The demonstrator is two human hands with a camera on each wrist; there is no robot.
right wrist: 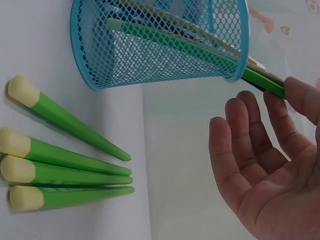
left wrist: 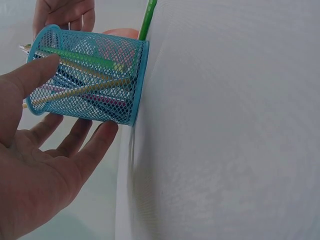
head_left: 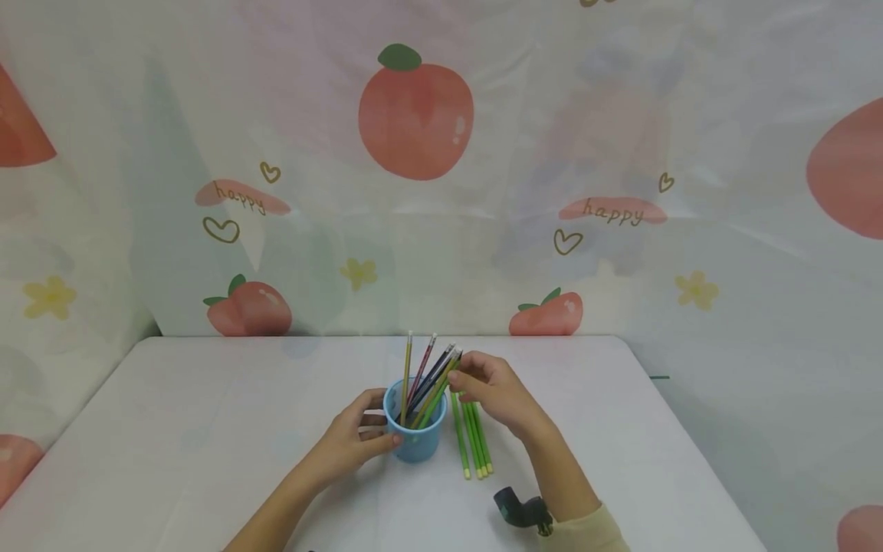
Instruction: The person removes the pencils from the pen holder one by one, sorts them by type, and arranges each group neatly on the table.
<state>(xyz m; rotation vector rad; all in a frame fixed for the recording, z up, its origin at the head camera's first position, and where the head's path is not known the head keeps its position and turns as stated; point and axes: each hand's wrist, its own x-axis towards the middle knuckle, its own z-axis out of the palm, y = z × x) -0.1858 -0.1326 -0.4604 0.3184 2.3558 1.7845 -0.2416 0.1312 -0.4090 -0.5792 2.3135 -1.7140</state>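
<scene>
Two hands [head_left: 352, 435] [head_left: 495, 389], one blue mesh cup [head_left: 418, 446], four green pencils [right wrist: 80, 175] outside it, several other pencils [head_left: 429, 379], uncountable, inside.

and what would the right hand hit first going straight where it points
Probably the other pencils leaning in the cup, just past the green pencil that the right hand pinches, though the depth between them is hard to judge.

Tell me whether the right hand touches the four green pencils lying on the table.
Apart. The right wrist view shows it: a clear gap lies between the right hand and the four green pencils on the table.
</scene>
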